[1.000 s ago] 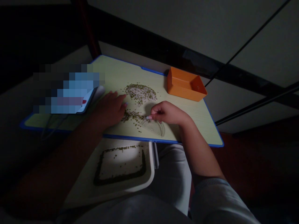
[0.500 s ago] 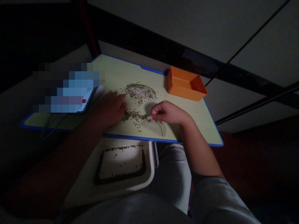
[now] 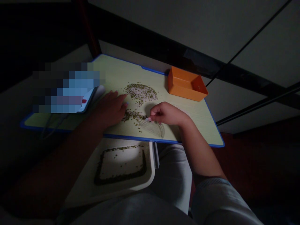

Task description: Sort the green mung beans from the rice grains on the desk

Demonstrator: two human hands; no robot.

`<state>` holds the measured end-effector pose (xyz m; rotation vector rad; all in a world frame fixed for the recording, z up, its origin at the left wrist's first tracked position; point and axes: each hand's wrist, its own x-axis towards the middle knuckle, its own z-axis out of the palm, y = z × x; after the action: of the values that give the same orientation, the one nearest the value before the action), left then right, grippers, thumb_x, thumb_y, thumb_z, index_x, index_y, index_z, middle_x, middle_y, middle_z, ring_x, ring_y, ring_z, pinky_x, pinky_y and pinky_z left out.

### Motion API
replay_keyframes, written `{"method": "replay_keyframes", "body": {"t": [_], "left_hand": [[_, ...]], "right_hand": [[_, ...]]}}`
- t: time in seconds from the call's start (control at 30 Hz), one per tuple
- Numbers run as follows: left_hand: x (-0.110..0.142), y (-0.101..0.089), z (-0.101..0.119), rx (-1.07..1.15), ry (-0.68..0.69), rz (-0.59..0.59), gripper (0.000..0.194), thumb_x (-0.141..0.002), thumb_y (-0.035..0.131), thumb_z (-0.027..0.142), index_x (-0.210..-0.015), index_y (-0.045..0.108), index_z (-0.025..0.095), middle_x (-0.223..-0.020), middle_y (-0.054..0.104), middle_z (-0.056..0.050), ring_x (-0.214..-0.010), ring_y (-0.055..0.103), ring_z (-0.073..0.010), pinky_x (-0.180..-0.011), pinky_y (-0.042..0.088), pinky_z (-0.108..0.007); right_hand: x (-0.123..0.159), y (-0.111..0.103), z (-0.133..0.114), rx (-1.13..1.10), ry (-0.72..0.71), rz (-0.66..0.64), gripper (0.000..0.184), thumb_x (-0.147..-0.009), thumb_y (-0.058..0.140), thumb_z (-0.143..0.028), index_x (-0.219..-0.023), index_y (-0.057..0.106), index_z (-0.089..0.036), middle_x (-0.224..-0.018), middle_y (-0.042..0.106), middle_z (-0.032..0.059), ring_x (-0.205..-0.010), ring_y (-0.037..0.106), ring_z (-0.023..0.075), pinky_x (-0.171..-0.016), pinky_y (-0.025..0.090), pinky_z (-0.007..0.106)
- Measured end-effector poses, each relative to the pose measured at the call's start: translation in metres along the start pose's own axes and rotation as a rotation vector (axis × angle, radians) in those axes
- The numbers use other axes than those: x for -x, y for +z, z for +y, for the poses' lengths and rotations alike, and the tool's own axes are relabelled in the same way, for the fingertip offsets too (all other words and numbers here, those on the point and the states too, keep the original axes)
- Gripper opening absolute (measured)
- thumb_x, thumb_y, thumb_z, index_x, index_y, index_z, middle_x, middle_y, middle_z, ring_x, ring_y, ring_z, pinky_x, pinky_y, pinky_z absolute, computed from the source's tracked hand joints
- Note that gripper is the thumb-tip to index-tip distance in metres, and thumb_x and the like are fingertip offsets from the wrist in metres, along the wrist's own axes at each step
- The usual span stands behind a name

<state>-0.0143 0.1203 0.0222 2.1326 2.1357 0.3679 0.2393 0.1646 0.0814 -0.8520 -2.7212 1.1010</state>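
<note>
My right hand is closed in a pinch on a clear protractor, which lies against the board at the right end of a small strip of green beans. My left hand rests on the board left of that strip, palm down with fingers apart and nothing in it. Beyond both hands a larger heap mixes green beans with pale grains. The beans are small, perhaps mung beans. Part of the protractor's straight edge is hidden under my right fingers.
An orange open box stands at the board's back right. A lit phone or tablet, partly blurred out, with a cable, is on the left. Below the blue-edged board, a white tub holds green beans along its bottom edges.
My right hand and the protractor have shifted slightly left along the bean strip. My left hand stays in place.
</note>
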Motion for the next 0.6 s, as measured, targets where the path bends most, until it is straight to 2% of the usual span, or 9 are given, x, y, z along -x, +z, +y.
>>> {"method": "replay_keyframes", "body": {"t": [0.23,0.43,0.6], "left_hand": [[-0.0002,-0.0030,0.0023,-0.009,-0.011,-0.016,0.061,-0.103,0.042,0.038,-0.161,0.050,0.019,-0.168,0.052,-0.015,-0.162,0.040,-0.0341,-0.134,0.032,-0.050],[0.0006,-0.0028,0.0025,-0.011,0.012,-0.004,0.061,-0.105,0.035,0.035,-0.161,0.051,0.016,-0.168,0.052,-0.016,-0.162,0.040,-0.0341,-0.133,0.033,-0.051],[-0.0003,-0.0012,-0.0003,0.016,0.014,0.001,0.060,-0.104,0.042,0.036,-0.160,0.053,0.020,-0.167,0.054,-0.014,-0.162,0.040,-0.0353,-0.133,0.034,-0.053]], "right_hand": [[0.0011,-0.0024,0.0042,0.040,0.027,0.035,0.028,-0.096,0.069,-0.025,-0.070,0.063,-0.016,-0.059,0.053,-0.0063,-0.062,0.044,0.0095,-0.067,0.027,0.028],[0.0015,-0.0029,0.0059,0.068,0.024,0.061,0.030,-0.097,0.069,-0.024,-0.068,0.062,-0.016,-0.058,0.049,-0.0070,-0.061,0.040,0.0091,-0.067,0.027,0.029],[-0.0002,-0.0011,0.0012,0.062,0.060,0.076,0.029,-0.096,0.068,-0.024,-0.068,0.060,-0.017,-0.059,0.050,-0.0064,-0.061,0.041,0.0098,-0.066,0.027,0.029]]}}
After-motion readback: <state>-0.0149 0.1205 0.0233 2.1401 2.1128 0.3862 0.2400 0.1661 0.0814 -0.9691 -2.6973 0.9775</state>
